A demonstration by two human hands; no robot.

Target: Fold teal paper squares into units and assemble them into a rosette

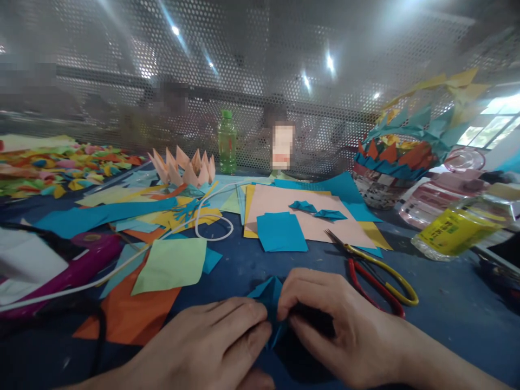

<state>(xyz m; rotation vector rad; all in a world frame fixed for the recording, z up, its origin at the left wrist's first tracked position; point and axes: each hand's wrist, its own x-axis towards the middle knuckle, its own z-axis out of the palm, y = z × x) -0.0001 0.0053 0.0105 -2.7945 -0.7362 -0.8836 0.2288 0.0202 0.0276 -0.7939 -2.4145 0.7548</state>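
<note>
A partly folded blue paper (273,292) stands low at the front centre, between my two hands. My left hand (215,336) presses its fingers on the paper's left side. My right hand (333,319) pinches its right side between thumb and fingers. Both hands cover much of the paper. Beyond them lies a stack of blue squares (281,232) on a pale pink sheet (260,200). Two small folded blue pieces (330,215) rest on the same sheet. Scissors (374,271) with red and yellow handles lie just beyond my right hand.
Orange paper (130,309), a light green sheet (173,264) and a white cable (215,238) lie left. A pink folded paper ring (182,170) and green bottle (227,143) stand behind. At right are a paper basket (377,187) and a yellow-labelled bottle (455,230).
</note>
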